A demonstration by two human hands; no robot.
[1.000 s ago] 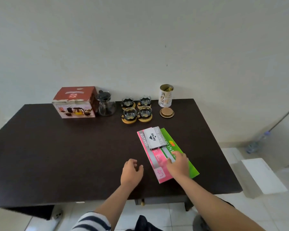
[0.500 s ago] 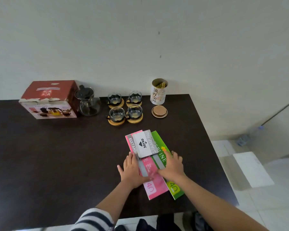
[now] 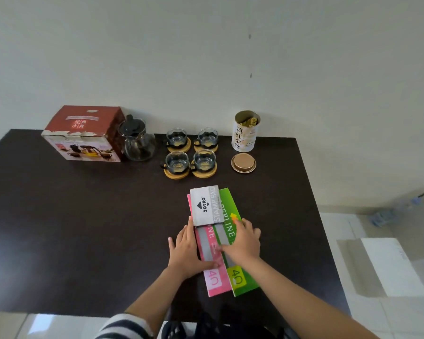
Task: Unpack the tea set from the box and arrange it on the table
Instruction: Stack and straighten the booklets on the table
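Observation:
The red tea set box (image 3: pixel 83 133) stands at the back left of the dark table (image 3: pixel 83 228). Beside it on the right sits a glass teapot (image 3: pixel 138 139) with a black lid. Several glass cups (image 3: pixel 191 151) rest on round wooden coasters. My left hand (image 3: pixel 187 248) lies flat on the left edge of a pink packet (image 3: pixel 214 277), and my right hand (image 3: pixel 242 241) presses down on a green packet (image 3: pixel 240 280). A grey stamp pad box (image 3: pixel 206 207) lies on top of both packets.
An open tea tin (image 3: pixel 245 132) stands at the back right, with its round lid (image 3: pixel 243 163) lying in front of it. The wall runs along the table's far edge. To the right, past the table edge, is tiled floor.
My left hand moved from a loose fist on the table onto the pink packet. Both hands now rest flat on the packets, which sit a little straighter.

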